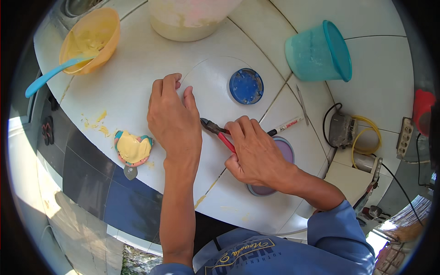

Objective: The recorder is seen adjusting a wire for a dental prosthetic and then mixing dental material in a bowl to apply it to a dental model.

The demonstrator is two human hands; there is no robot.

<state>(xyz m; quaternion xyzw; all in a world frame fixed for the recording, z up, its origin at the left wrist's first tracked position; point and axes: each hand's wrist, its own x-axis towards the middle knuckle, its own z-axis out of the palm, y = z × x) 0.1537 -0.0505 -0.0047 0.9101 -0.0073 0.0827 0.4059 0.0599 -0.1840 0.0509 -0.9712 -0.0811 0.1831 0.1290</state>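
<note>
1. White tiled tabletop (133, 87): everything below sits on or over it. Yellow smears near its left edge.
2. Cloudy tub (183, 32): far edge, cut off by the frame.
3. Teal lidded bucket (308, 52): far right; lid faces right.
4. Orange bowl (104, 60): far left, yellow paste inside, light-blue spatula (52, 75) leaning over the rim.
5. Left hand (172, 107): over mid-table, back up, fingers bent, thumb apart from them. Can't tell if it's pinching anything.
6. Right hand (254, 149): wrapped around the plier handles, firm hold.
7. Mauve disc (286, 151): grey-blue rim, mostly hidden under right hand and forearm.
8. Red-handled pliers (212, 127): mid-table, in the right hand, dark nose pointing left, near left wrist. Can't tell jaw gap.
9. Yellow-filled mold (134, 149): pink and green edge, left of left forearm, by the table edge.
10. Blue round lid (246, 86): beyond right hand, white specks.
11. White marker (288, 124): black cap, just beside right hand.
12. Thin metal tool (302, 105): beyond the marker.
</note>
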